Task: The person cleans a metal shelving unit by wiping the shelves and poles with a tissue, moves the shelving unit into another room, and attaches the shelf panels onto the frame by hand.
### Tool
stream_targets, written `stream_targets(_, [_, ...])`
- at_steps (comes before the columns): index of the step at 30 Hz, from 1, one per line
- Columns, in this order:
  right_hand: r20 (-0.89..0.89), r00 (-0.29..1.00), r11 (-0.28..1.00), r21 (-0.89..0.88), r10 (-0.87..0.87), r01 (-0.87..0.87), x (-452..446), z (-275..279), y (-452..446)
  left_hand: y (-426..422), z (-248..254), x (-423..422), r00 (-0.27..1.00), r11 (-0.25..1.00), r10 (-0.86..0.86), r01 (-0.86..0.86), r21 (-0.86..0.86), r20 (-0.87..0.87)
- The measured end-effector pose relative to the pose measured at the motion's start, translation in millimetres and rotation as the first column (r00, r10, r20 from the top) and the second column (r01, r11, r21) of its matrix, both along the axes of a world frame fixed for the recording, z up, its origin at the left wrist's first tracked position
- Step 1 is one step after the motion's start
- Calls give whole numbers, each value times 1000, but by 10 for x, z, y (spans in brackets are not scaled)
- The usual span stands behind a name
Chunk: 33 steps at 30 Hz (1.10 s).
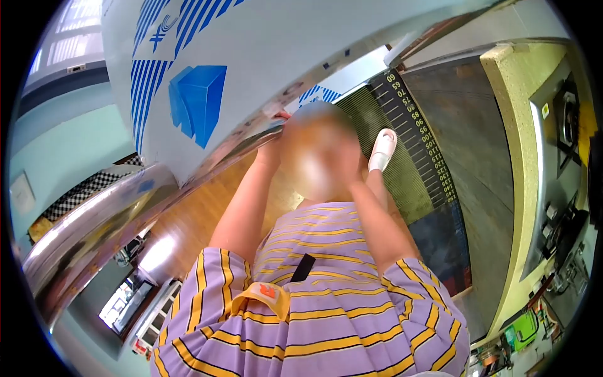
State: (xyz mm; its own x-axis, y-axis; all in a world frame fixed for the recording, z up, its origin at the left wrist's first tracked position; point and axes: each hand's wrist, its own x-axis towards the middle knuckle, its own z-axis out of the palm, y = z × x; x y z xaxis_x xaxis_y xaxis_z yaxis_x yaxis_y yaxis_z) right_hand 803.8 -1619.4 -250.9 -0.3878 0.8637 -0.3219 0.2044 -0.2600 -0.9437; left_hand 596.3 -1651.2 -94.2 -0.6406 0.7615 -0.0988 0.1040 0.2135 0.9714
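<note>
My left hand (270,151) is raised at the lower edge of a large white panel (251,38) printed with blue stripes and a blue box shape. Its fingers are mostly hidden by a blurred patch, so its grip does not show. Across from it, my right hand (350,164) is bent inward against the same blurred patch, its fingers smeared. Whatever lies between the two hands cannot be made out. A shiny metallic edge (257,131) of the panel runs close beside my left hand.
A long mat (402,138) with printed numbers lies on the floor, a white shoe (384,146) on it. To the right is a yellowish counter edge (524,188) with a stove (559,132). A green item (525,329) sits lower right, a lit screen (125,305) lower left.
</note>
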Motion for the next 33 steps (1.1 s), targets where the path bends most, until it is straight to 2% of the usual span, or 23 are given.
stream_targets(1, [-68,989,984,-129,-131,122,37,-29,42,-20,-25,-32,1000,1000,-16,16,-18,-26])
stream_targets(2, [-104,971,924,-344,-215,168,143,-36,70,-39,-51,-64,998,999,-33,31,-37,-51])
stream_targets(3, [-107,939,812,-541,-326,220,225,38,124,-45,-131,-111,980,998,-66,63,-22,-188])
stream_targets(4, [-137,925,779,-591,-355,211,343,156,190,-78,-192,-123,943,995,-94,97,-8,-319])
stream_targets(5, [-129,906,746,-620,-403,244,439,218,207,-107,-237,-123,963,996,-89,80,-44,-255])
stream_targets(8, [-82,859,666,-670,-505,327,725,287,265,-136,-317,-25,957,992,-41,4,-128,-287])
stream_targets(9, [-85,852,659,-675,-516,332,757,284,272,-164,-287,-19,948,984,-101,51,-170,-301])
stream_targets(12, [-75,876,661,-687,-476,300,868,147,273,-286,-193,188,975,980,-14,-31,-197,-221])
stream_targets(13, [-77,886,666,-690,-457,284,901,53,283,-348,-188,255,976,955,-10,-54,-291,-216])
stream_targets(14, [-81,897,671,-694,-434,261,923,-63,293,-406,-290,304,979,952,19,-79,-296,-202])
stream_targets(15, [-13,897,640,-705,-442,305,877,-63,318,-480,-389,329,981,946,50,-107,-305,-190])
stream_targets(18, [-19,907,626,-729,-420,275,793,-612,356,-563,-803,404,976,936,195,-216,-278,-102])
stream_targets(20, [-6,895,632,-711,-445,310,629,-810,446,-599,-1229,472,969,924,249,-236,-302,4])
stream_targets(21, [-16,886,632,-707,-464,318,563,-958,494,-583,-1427,544,968,894,250,-233,-382,-4])
stream_targets(22, [-21,878,630,-705,-478,326,504,-1133,516,-571,-1653,593,991,871,132,-103,-481,27])
stream_targets(24, [-55,887,669,-678,-459,304,354,-1512,596,-566,-2051,792,971,858,-235,188,-478,-39])
stream_targets(27, [-32,893,755,-549,-448,359,90,-2075,878,-367,-2812,815,925,858,-360,380,-346,124])
stream_targets(28, [-5,905,780,-508,-426,365,-2,-2192,892,-360,-2876,714,854,759,-505,509,-405,126])
stream_targets(30, [-37,919,836,-432,-392,339,-176,-2544,1039,-219,-3067,367,635,497,-755,716,-490,162])
stream_targets(31, [17,932,846,-412,-363,338,-258,-2559,1128,-49,-2973,207,529,246,-793,731,-637,301])
stream_targets(32, [61,948,905,-285,-313,317,-323,-2824,1191,-219,-3302,-100,406,140,-892,664,-734,197])
stream_targets(33, [93,954,936,-187,-284,297,-370,-2977,1261,-90,-3283,-281,337,-74,-899,514,-855,280])
